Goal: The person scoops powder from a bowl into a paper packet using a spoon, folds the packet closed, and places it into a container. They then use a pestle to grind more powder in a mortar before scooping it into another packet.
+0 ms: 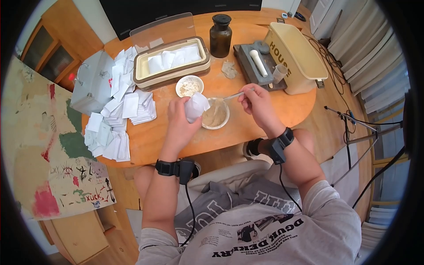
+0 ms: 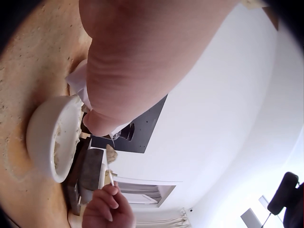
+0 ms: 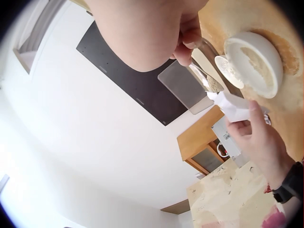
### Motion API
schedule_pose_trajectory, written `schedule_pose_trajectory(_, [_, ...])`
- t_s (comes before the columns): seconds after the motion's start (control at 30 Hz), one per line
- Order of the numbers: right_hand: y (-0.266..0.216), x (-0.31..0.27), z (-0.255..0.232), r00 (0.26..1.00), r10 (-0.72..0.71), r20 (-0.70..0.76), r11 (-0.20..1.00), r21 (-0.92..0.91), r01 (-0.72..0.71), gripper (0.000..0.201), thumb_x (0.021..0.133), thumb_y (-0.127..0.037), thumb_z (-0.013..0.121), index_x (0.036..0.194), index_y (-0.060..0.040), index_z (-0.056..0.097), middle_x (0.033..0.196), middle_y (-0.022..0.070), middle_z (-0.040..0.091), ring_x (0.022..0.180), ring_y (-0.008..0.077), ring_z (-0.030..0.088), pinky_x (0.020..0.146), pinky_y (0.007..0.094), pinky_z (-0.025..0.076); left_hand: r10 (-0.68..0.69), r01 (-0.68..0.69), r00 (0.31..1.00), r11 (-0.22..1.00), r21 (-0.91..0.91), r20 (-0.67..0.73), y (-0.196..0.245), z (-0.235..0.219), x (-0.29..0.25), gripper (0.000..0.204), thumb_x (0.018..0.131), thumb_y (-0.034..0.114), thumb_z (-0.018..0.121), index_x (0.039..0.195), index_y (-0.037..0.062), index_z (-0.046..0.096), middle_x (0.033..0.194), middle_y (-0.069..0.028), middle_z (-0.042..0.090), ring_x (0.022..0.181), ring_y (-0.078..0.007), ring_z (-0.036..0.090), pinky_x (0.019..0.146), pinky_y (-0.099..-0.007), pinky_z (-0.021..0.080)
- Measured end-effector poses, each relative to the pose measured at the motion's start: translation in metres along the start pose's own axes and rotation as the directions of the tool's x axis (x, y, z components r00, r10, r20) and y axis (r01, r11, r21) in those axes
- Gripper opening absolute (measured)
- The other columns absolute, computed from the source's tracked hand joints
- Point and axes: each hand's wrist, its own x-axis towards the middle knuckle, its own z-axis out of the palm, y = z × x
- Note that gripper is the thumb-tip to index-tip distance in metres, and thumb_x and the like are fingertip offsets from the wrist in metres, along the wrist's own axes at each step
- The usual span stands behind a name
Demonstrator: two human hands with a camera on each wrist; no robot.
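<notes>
My left hand (image 1: pixel 182 119) holds an opened white paper packet (image 1: pixel 196 107), its mouth tipped toward the large white bowl (image 1: pixel 228 118). Tan powder fills the bottom of that bowl. In my right hand (image 1: pixel 260 107), the thumb and fingers pinch the thin handle of a metal spoon (image 1: pixel 234 95). Heaped tan powder sits on the spoon's head (image 3: pixel 214 85), which is raised above the bowl and close to the packet's mouth in the right wrist view. Just behind stands a smaller white bowl (image 1: pixel 178 86) with pale flaky bits in it. My left forearm hides much of the packet in the left wrist view.
Stacks of folded white packets (image 1: pixel 143 108) lie at the left beside a grey metal box (image 1: pixel 91 84). Behind are a lidded container (image 1: pixel 204 66) holding packets and a brown glass jar (image 1: pixel 221 39). A dark tray (image 1: pixel 240 53) with a white pestle (image 1: pixel 258 62) and a cream bin (image 1: pixel 300 57) stand right.
</notes>
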Motion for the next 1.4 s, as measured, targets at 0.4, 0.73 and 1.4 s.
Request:
schedule_pose_trajectory(0.4, [0.007,-0.016,0.014,0.812,-0.545,0.209,0.618,-0.555,0.557,0.013,0.099,-0.005,0.055,0.107,0.0017,0.063,0.081,0.0132,0.067,0.068,0.0223,0.065,0.065,0.0330,0.053,-0.093,0.091,0.995,0.995,-0.034,-0.048,-0.008,0.001,0.002,0.058,0.077,0.010,0.076,0.126,0.0008,0.046,0.122,-0.0176,0.048,0.117,-0.0337,0.050,0.102,-0.0412,0.042])
schedule_pose_trajectory(0.73, [0.040,-0.013,0.015,0.979,-0.126,0.158,0.896,-0.406,0.181,0.018,0.103,-0.011,0.050,0.101,0.0015,0.063,0.078,0.0053,0.066,0.064,0.0108,0.059,0.061,0.0265,0.049,-0.117,0.112,0.992,0.990,-0.087,-0.048,-0.005,-0.005,0.002,0.059,0.079,0.013,0.077,0.127,0.0007,0.046,0.122,-0.0169,0.048,0.116,-0.0318,0.050,0.102,-0.0404,0.042])
schedule_pose_trajectory(1.4, [-0.001,-0.024,0.030,0.925,-0.349,0.150,0.870,-0.314,0.379,0.016,0.102,-0.010,0.053,0.105,0.0016,0.063,0.082,0.0071,0.067,0.066,0.0129,0.062,0.059,0.0277,0.050,0.033,-0.034,0.997,0.999,0.009,0.064,0.010,0.004,-0.001,0.060,0.077,0.007,0.075,0.128,0.0023,0.044,0.126,-0.0184,0.045,0.120,-0.0345,0.048,0.106,-0.0426,0.040])
